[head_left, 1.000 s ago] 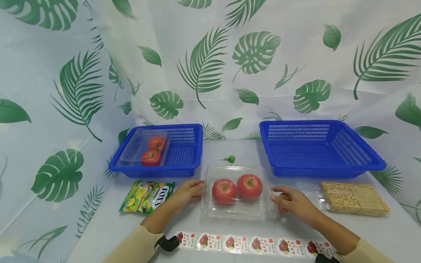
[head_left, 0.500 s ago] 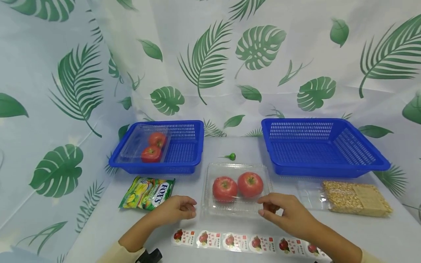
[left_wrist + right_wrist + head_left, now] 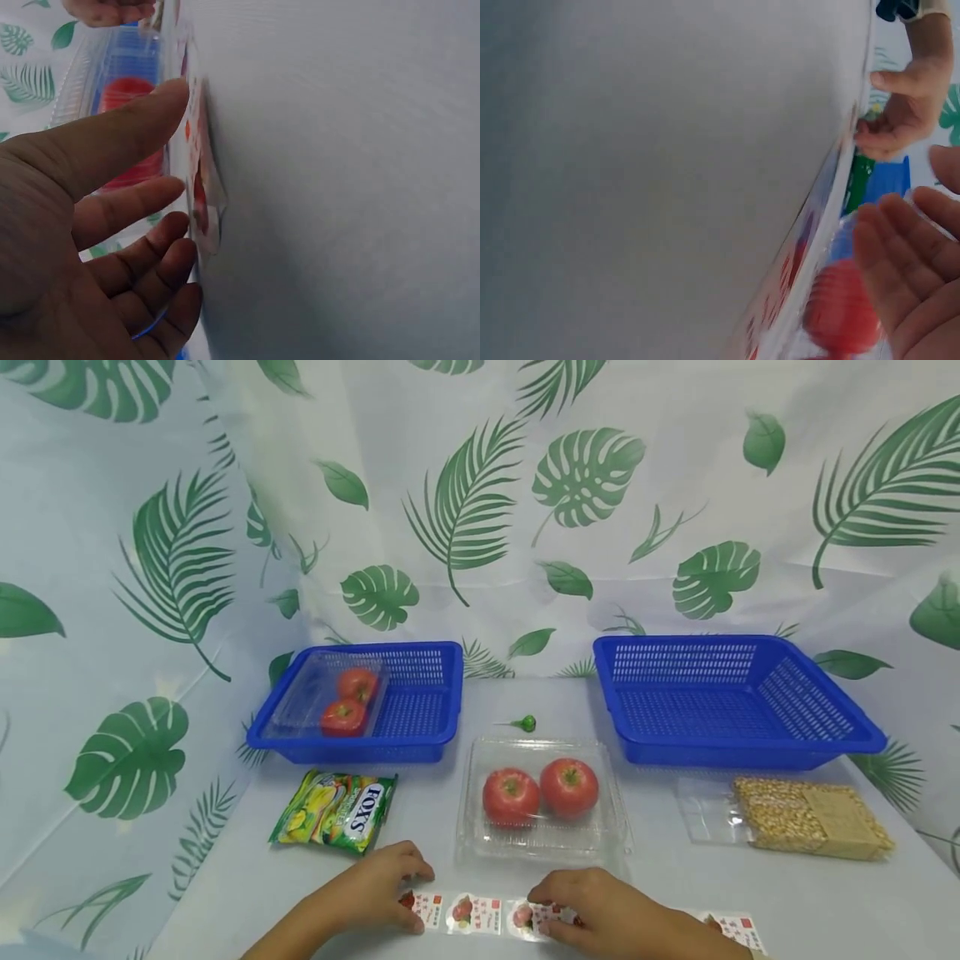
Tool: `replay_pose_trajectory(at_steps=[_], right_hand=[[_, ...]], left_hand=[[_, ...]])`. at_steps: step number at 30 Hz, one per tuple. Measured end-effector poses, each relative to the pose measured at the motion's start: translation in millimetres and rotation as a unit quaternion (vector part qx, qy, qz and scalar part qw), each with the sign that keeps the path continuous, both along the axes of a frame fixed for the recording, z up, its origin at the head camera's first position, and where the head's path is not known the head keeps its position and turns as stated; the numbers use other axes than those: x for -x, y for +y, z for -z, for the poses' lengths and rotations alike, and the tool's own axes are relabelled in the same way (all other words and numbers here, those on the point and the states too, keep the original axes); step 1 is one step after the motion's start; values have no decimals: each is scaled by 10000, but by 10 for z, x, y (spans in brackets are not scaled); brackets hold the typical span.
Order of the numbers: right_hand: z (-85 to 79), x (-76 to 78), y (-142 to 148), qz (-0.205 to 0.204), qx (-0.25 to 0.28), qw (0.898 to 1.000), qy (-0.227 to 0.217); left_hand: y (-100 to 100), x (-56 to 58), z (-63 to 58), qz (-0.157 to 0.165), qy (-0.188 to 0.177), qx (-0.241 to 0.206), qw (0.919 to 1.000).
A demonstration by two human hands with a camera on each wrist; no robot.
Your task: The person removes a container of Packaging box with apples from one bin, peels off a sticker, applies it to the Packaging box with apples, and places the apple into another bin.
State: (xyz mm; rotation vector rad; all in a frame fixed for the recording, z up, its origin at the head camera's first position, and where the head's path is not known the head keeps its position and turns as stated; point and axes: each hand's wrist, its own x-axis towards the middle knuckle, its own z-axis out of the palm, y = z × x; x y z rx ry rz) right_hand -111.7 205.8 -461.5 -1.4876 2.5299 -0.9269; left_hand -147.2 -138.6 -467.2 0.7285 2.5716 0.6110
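A strip of apple-printed stickers (image 3: 474, 914) lies along the near side of the table. At its left end is my left hand (image 3: 378, 893), thumb and forefinger apart on either side of the end sticker. The left wrist view shows these fingers spread beside the strip (image 3: 201, 172), whose end lifts slightly. My right hand (image 3: 600, 910) is over the strip's middle, fingers loosely bent and hiding some stickers; in the right wrist view its fingers (image 3: 900, 255) hold nothing. Beyond the hands, a lidded clear plastic box (image 3: 536, 843) contains two red apples (image 3: 512, 796).
A blue basket (image 3: 408, 750) at back left carries another clear box with red apples (image 3: 345, 718). Another blue basket (image 3: 720, 752) stands back right. A FOX'S candy bag (image 3: 333, 810), a small green-headed pick (image 3: 527, 723) and a bag of yellow kernels (image 3: 802, 818) lie around the box.
Both hands have left the sides of the clear box and come down towards me to the sticker strip. The box stays in place.
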Motion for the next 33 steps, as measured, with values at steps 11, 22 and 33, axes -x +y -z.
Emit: replay_pose_trajectory(at_steps=[11, 22, 33], right_hand=[[74, 14, -131, -350, -870, 9955, 92], [74, 41, -210, -490, -611, 9956, 522], [-143, 30, -346, 207, 313, 9993, -73]], left_hand=[[11, -102, -52, 71, 37, 269, 9996], [-49, -5, -35, 94, -1096, -1130, 9875], [221, 94, -210, 605, -1129, -2555, 9583]])
